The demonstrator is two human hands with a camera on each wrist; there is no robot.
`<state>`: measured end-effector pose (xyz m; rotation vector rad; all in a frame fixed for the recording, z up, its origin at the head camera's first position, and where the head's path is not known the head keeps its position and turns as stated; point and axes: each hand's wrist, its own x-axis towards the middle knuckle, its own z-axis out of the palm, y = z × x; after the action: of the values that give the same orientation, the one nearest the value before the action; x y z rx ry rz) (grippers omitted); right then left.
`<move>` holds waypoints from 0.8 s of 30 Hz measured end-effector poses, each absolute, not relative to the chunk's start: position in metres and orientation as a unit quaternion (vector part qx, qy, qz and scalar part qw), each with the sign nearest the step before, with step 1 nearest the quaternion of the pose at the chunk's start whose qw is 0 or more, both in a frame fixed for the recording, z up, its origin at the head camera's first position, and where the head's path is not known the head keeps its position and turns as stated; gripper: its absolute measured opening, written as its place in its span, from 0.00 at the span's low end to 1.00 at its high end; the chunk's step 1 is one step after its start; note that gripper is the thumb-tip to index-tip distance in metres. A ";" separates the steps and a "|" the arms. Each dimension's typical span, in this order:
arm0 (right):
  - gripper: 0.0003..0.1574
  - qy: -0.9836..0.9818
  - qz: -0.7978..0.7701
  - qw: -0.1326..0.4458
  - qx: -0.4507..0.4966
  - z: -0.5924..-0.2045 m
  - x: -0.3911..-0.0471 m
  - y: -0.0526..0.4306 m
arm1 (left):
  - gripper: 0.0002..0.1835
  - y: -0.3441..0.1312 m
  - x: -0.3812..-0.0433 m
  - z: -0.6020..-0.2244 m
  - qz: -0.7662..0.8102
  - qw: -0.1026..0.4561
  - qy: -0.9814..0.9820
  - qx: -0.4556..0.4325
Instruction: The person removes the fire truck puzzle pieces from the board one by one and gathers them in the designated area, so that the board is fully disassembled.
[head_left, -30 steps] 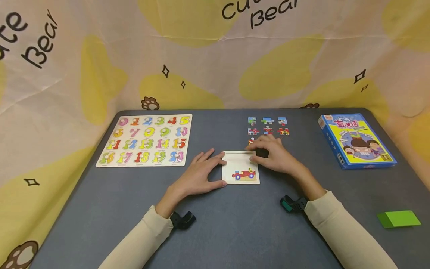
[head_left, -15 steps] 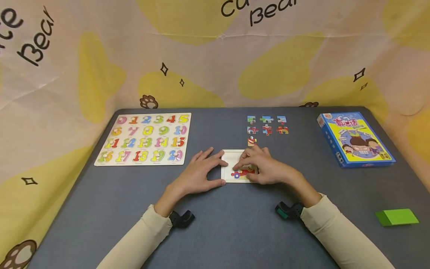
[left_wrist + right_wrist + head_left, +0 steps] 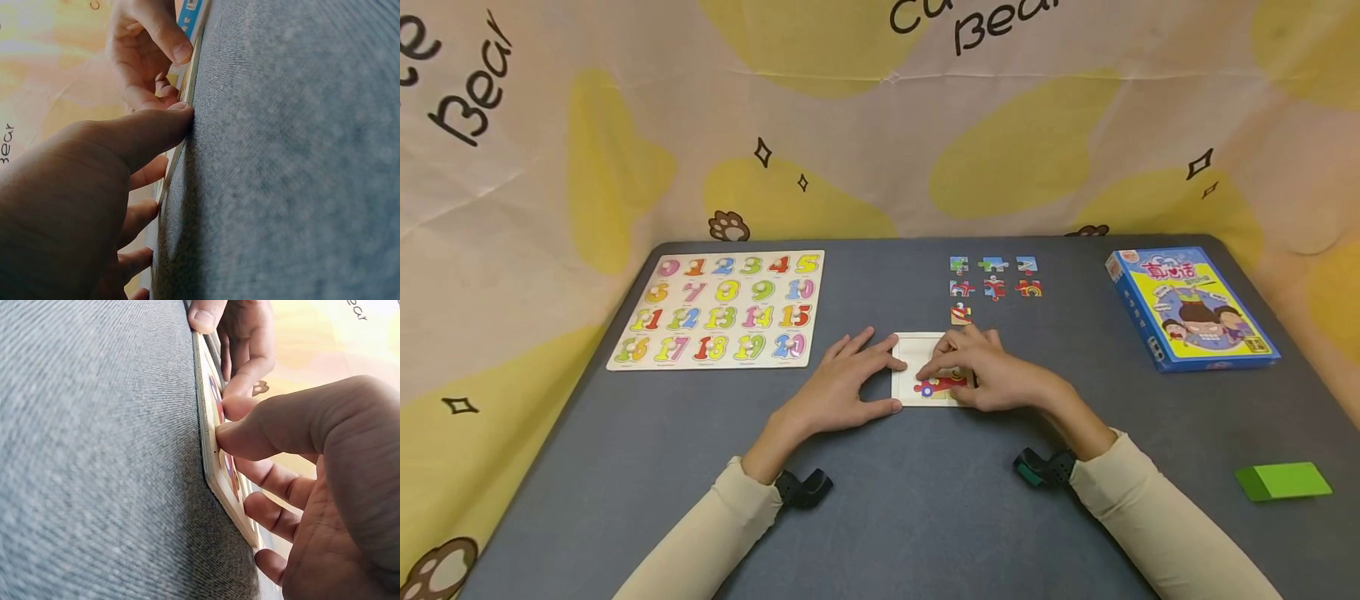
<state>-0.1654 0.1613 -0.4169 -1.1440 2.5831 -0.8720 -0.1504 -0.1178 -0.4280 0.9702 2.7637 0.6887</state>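
A square cream wooden puzzle tray [image 3: 917, 354] lies on the table, with joined jigsaw pieces [image 3: 936, 387] showing a red vehicle in its near right part. My left hand [image 3: 844, 385] has its fingers spread, and its fingertips and thumb rest along the tray's left edge. Over the right side of the tray, my right hand [image 3: 992, 371] touches the pieces with thumb and fingertips and covers part of them. In the right wrist view, the right thumb [image 3: 240, 437] lies on the tray's near part, while the other fingers spread along its surface.
Several loose jigsaw pieces [image 3: 993, 288] lie in rows behind the tray. A number puzzle board [image 3: 816, 292] is at the back left. At the right are a blue and yellow box [image 3: 1195, 312] and a green block [image 3: 1285, 482]. A printed cloth [image 3: 850, 108] hangs behind.
My right hand has moved from the tray's far right corner down and left onto the joined pieces, uncovering a loose piece behind it. The left hand stays at the tray's left edge.
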 end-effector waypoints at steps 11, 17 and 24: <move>0.29 0.871 -0.289 0.095 -0.387 -0.415 -0.165 0.161 | 0.26 -0.117 -0.151 -0.428 0.228 0.065 0.917 0.321; 0.29 0.869 -0.293 0.099 -0.387 -0.416 -0.165 0.161 | 0.27 -0.118 -0.150 -0.428 0.230 0.064 0.915 0.325; 0.30 0.869 -0.292 0.096 -0.388 -0.416 -0.166 0.161 | 0.27 -0.118 -0.151 -0.429 0.230 0.061 0.914 0.329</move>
<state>-0.1658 0.1614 -0.4157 -1.1508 2.5732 -0.8649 -0.1509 -0.1182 -0.4289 0.9952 2.7638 0.6970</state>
